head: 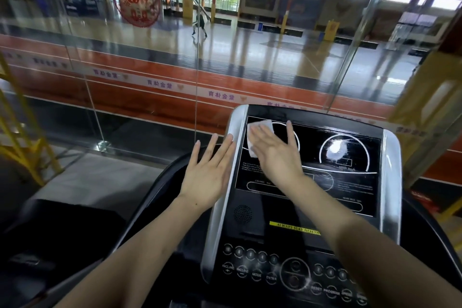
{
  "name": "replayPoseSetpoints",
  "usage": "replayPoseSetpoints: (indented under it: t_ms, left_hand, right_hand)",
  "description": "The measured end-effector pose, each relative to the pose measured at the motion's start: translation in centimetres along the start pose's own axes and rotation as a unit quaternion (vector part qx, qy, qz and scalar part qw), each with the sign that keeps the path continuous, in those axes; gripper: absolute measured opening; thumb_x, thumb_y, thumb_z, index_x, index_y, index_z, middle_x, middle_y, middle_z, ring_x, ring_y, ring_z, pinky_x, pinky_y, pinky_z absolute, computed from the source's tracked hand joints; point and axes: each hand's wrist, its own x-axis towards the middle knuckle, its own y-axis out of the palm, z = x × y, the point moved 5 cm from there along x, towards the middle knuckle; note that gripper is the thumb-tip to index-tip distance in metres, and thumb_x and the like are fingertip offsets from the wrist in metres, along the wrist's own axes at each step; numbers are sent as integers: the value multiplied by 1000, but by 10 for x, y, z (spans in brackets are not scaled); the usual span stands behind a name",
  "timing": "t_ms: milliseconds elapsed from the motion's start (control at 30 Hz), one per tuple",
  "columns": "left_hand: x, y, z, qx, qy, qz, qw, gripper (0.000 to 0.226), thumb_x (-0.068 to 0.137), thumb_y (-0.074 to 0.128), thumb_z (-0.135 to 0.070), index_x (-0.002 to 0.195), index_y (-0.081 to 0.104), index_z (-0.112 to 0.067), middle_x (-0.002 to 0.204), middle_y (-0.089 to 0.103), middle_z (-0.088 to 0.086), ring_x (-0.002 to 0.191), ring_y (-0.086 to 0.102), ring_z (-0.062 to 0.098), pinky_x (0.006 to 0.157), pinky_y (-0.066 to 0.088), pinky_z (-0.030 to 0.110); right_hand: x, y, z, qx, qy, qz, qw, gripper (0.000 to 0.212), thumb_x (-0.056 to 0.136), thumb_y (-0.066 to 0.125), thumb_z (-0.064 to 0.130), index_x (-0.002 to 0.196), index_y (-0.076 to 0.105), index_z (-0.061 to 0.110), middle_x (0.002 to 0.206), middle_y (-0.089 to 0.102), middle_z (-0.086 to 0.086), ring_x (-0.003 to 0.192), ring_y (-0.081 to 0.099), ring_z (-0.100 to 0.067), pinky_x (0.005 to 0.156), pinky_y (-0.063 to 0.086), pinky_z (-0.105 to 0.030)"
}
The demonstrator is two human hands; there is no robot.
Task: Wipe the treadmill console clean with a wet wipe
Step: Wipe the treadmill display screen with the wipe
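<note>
Right hand (273,150) lay flat, fingers straight and spread, pressing the wet wipe (257,134) against the console's display panel (350,182) at its upper-left corner, centre of frame. No pinch or curl on the wipe, just palm and fingers pinning it. Left hand (207,170) was open too, fingers straight, resting against the silver left side rail (225,182) of the treadmill console (250,237), holding nothing.

Progress, judged: early to middle. Wipe sat at the top-left of the display; right dial (343,150) showed glare and smears, cannot tell if wet or dirty. Button panel (287,272) at the lower centre showed streaky marks, probably not yet cleaned. Left to do, likely: rest of the display, right rail (391,182), buttons.

Glass wall (150,82) and sports court (250,40) filled the upper frame.
</note>
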Motion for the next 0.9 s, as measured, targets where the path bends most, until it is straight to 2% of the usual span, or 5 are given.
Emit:
replayPoseSetpoints:
  t_ms: [100, 200, 367, 633, 900]
  left_hand:
    - [-1, 0, 0, -8, 1, -3, 1000, 61, 110, 19, -37, 166, 3, -21, 174, -6, -4, 161, 1, 28, 128, 9, 59]
    - [-1, 3, 0, -15, 0, -5, 1000, 60, 110, 17, -38, 166, 2, -21, 174, -7, -4, 161, 1, 29, 128, 9, 58]
    - [-1, 4, 0, -22, -3, -3, 1000, 61, 110, 17, -38, 166, 2, -20, 175, -7, -4, 161, 2, 30, 128, 10, 58]
    - [-1, 6, -3, -24, -16, 7, 1000, 63, 109, 16, -38, 165, -4, -20, 174, -12, -4, 161, 0, 30, 128, 11, 57]
    - [-2, 2, -6, -41, -17, 5, 999, 62, 109, 14, -37, 165, -5, -20, 174, -13, -5, 161, -3, 30, 129, 8, 57]
  right_hand:
    - [2, 4, 14, 18, 34, -1, 999, 48, 104, 58, 29, 151, 54, 18, 161, 45, 4, 152, 37, -12, 125, 1, -60]
    - [-30, 3, 37, 33, 18, -12, 999, 49, 99, 68, 32, 145, 59, 18, 157, 50, 4, 149, 40, -11, 124, 8, -61]
    - [-65, -1, 44, 37, -8, -2, 999, 53, 99, 67, 41, 148, 57, 23, 150, 57, 11, 147, 44, -8, 125, 15, -64]
    - [-51, -5, 53, 30, 32, 23, 999, 56, 95, 64, 50, 144, 62, 23, 149, 59, 11, 147, 43, -6, 127, 0, -58]
    - [-78, -18, 21, 2, 21, -1, 1000, 57, 88, 78, 44, 140, 65, 22, 142, 65, 11, 140, 53, -10, 124, 11, -61]
